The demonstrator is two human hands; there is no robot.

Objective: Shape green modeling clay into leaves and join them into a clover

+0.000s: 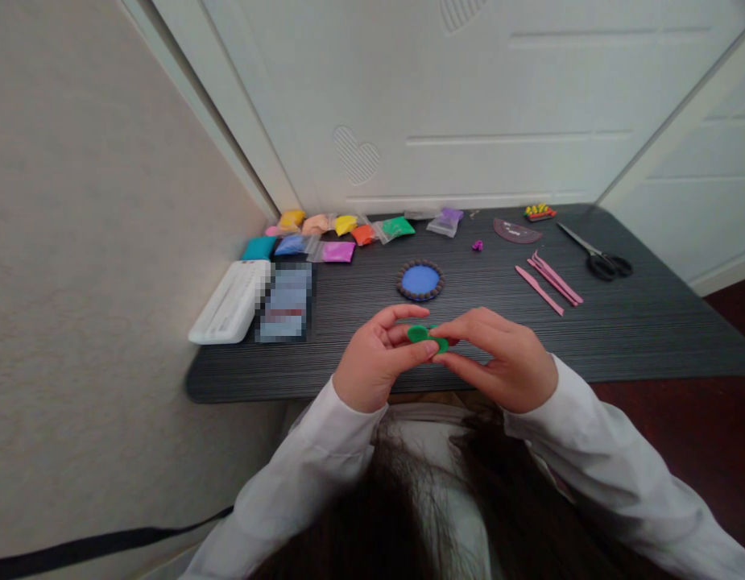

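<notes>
A small piece of green modelling clay (419, 333) with flat rounded lobes is held above the front edge of the dark table. My left hand (378, 354) grips it between thumb and fingers. From the other side, my right hand (505, 354) pinches the same piece with thumb and forefinger. Part of the clay is hidden behind the fingertips. Just beyond my hands lies a blue clay disc (420, 281) ringed with small dark brown balls.
Several bags of coloured clay, such as a green bag (399, 227), line the back left. A white box (232, 302) and a blurred phone-like rectangle (286, 303) lie left. Pink tools (556, 278), a clear protractor-like piece (516, 231) and black-handled scissors (607, 264) lie right.
</notes>
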